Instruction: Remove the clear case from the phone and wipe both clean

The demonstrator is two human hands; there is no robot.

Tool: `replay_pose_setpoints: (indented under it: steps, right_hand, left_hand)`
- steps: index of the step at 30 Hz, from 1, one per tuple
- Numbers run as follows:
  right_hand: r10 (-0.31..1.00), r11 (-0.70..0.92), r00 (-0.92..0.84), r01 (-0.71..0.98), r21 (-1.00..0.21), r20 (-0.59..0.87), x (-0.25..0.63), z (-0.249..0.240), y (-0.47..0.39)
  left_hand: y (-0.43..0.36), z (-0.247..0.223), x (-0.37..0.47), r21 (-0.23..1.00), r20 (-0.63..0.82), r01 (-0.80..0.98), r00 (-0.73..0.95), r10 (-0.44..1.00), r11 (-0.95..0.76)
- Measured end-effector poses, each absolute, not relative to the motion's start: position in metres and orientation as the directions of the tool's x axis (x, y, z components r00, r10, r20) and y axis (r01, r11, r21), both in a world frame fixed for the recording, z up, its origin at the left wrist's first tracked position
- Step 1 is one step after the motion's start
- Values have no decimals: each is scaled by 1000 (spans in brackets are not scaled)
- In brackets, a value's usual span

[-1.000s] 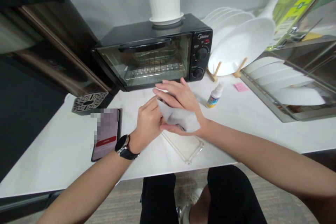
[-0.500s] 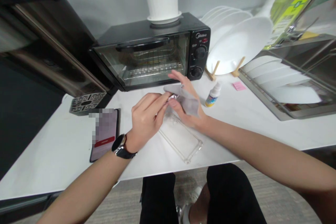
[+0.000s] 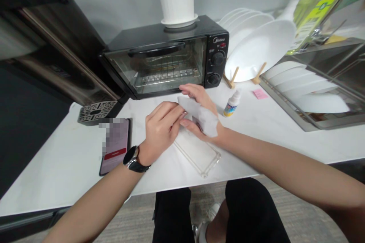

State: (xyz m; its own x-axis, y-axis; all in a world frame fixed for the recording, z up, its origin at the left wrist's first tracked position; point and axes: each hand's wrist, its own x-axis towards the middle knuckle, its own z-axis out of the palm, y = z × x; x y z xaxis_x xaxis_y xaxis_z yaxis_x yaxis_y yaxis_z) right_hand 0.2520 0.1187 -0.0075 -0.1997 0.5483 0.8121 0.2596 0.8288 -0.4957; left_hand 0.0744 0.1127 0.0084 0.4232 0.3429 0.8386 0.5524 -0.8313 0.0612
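Observation:
My left hand (image 3: 162, 123), a dark watch (image 3: 131, 158) on its wrist, has its fingers curled together. A small shiny bit shows at its fingertips, too hidden to name. Against those fingertips my right hand (image 3: 201, 98) curves inward, with a thin white tissue (image 3: 207, 119) draped over its palm between thumb and fingers. Below both hands a clear phone case (image 3: 198, 155) lies on the white counter, its upper end covered by the hands. Right of them stands a small white dropper bottle (image 3: 232, 103) with a blue and yellow label.
A phone (image 3: 115, 146) lies to the left, beside a black machine with a drip tray (image 3: 97, 112). Behind the hands is a black toaster oven (image 3: 168, 64) with a white pot on top. White plates (image 3: 259, 53), a pink sticky note (image 3: 260, 94) and a sink (image 3: 302, 121) are on the right.
My right hand has tipped lower and its fingers have curled toward my left hand. The tissue spreads wider across the palm, and the shiny bit is now mostly hidden.

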Motion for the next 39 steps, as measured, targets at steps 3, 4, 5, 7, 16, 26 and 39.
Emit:
replay_pose_setpoints:
  steps: [3,4,5,7,16,26,39]
  right_hand:
    - [600,792,-111,226,-568,792,248,-2,112]
    - [659,746,-64,190,-639,750,246,-2,110]
    - [720,689,-21,144,-710,694,244,-2,109]
    - [816,575,42,41,-817,577,240,-5,109]
    - [875,457,217,-84,-885,432,237,-17,119]
    - [879,457,342,-400,-794,333,240,-20,136]
    - [716,652,79,282,-704,694,246,-8,115]
  left_hand:
    - [112,8,75,1,814,571,477,333,-821]
    - [112,7,75,-21,800,589,494,340,-808]
    - [113,7,75,-38,786,609,508,353,-793]
    - [113,7,75,-44,761,639,520,389,-768]
    - [115,15,73,80,773,684,416,478,-725]
    - [110,19,76,190,813,371,460,358,-909]
    - [110,12,73,45,811,507,485,328,-861]
